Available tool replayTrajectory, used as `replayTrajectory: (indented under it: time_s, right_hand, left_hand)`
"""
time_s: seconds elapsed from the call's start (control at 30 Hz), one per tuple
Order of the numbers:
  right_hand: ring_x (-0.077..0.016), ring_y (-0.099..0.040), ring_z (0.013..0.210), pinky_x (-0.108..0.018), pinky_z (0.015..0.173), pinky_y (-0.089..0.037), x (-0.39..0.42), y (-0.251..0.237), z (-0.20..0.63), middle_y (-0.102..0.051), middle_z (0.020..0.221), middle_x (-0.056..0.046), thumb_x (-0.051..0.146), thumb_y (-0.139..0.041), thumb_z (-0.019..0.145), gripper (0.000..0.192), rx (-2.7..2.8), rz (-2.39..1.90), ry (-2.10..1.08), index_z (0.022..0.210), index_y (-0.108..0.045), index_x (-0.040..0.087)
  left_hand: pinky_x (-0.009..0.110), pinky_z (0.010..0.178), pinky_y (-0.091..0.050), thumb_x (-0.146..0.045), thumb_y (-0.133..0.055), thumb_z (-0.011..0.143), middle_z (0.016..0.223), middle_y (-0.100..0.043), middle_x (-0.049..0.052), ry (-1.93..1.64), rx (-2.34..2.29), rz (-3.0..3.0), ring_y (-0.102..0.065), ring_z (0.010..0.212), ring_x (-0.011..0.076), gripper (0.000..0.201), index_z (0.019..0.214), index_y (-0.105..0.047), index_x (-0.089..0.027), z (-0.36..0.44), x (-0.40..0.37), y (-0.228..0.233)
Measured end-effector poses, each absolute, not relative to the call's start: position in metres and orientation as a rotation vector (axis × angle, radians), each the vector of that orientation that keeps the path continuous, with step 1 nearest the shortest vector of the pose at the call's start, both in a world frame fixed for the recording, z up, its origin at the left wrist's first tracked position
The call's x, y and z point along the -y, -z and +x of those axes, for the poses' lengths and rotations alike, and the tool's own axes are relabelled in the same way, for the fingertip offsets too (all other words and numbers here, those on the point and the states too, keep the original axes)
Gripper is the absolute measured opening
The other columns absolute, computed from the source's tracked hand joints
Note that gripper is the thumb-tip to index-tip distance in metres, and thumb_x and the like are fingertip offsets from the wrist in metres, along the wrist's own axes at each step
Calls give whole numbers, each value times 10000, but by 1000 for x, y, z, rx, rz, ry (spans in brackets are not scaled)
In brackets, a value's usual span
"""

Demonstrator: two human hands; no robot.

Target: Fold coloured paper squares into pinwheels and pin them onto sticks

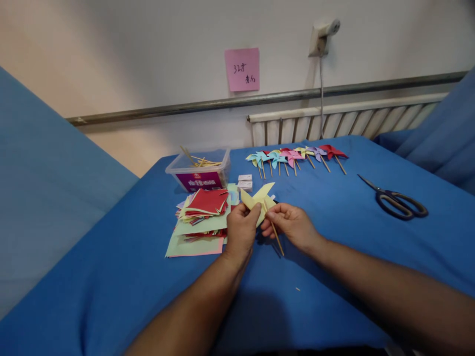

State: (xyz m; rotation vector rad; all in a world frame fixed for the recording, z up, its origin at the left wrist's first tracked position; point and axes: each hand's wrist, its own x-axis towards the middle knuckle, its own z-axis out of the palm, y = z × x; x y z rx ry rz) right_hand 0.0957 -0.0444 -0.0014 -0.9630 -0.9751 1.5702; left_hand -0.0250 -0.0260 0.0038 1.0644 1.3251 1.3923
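1. Head view: my left hand (242, 227) pinches the yellow paper pinwheel (249, 199) between thumb and fingers, above the blue cloth (326, 301); my right hand (291, 226) grips its thin stick (278, 241) near the paper.
2. I'd judge it light; the paper soft and easily creased, the stick stiffer. Best held at the centre and stick, sparing the blades.
3. The paper stack (208, 201) crowds my left hand; whether they touch, I can't tell. Small white boxes (245, 186) sit just beyond the pinwheel, scissors (403, 204) well off right.

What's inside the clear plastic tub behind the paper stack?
Thin wooden sticks, some poking out of the tub. The purple label on its front hides what lies low behind it.
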Motion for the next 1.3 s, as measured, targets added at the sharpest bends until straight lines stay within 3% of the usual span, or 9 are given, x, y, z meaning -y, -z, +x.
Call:
replayTrajectory:
  time_s: [0.27,0.43,0.77,1.3]
  right_hand:
    - [-143,-639,578,-263,553,-471,48,4,97,-685,650,-21,404,-694,735,238,1065,-1023,-1314,767,-625,178]
    - [-125,-558,588,-259,568,-421,46,7,99,-650,653,-4,364,-696,730,182,1164,-1119,-1082,716,-681,183]
    - [-93,-452,505,-246,513,-357,39,8,100,-588,566,17,405,-713,684,241,1102,-1106,-1204,653,-667,171]
    - [-93,-454,510,-237,502,-366,40,9,98,-571,568,28,433,-721,667,265,1071,-1074,-1250,643,-635,183]
  left_hand:
    - [246,571,-434,-371,-745,620,687,-679,40,-1402,-1290,1038,-569,594,138,292,753,-689,-117,-26,24,-3]
    - [250,575,-430,-392,-752,627,673,-680,32,-1399,-1293,1070,-573,595,143,302,753,-704,-122,-27,25,0]
    - [245,610,-431,-388,-747,642,714,-696,39,-1357,-1368,1194,-578,653,153,275,757,-722,-140,-28,25,4]
    - [255,607,-440,-339,-716,654,702,-698,42,-1357,-1388,1247,-583,625,153,213,714,-714,-135,-27,27,-2]
